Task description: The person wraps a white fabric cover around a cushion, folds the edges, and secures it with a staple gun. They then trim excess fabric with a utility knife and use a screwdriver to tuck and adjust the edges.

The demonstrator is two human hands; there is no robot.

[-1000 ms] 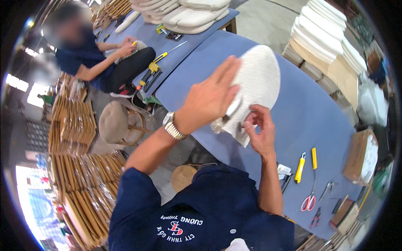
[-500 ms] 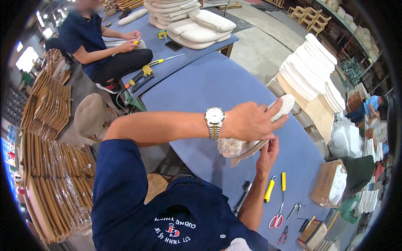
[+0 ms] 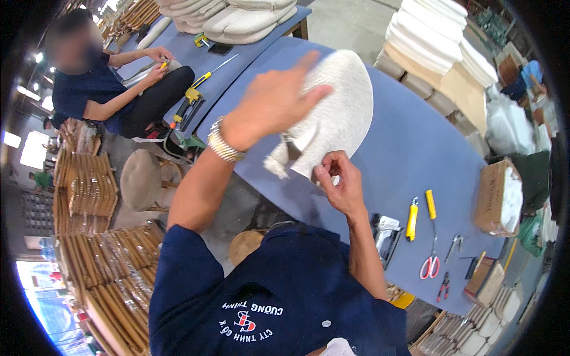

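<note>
A rounded cushion pad (image 3: 344, 98) in pale, ribbed fabric is tilted up above the blue table, with loose fabric flaps and a ragged strip at its near left end. My left hand (image 3: 276, 98), wearing a metal watch, is blurred over the pad's left side, its thumb and forefinger stretched apart. I cannot make out whether it touches the fabric. At the near lower edge, my right hand (image 3: 341, 184) pinches the cover between thumb and fingers. Part of that edge is hidden by the fingers.
On the blue table (image 3: 409, 154) at right lie a staple gun (image 3: 387, 234), a yellow cutter (image 3: 412, 219), red-handled scissors (image 3: 430, 267), pliers (image 3: 443, 286) and a cardboard box (image 3: 496, 199). A co-worker (image 3: 89, 89) sits far left; stacked cushions (image 3: 252, 21) stand behind.
The pad has turned so its broad pale face shows. My left hand has swung up and left, off its far end. My right hand has shifted left and up, still at the edge.
</note>
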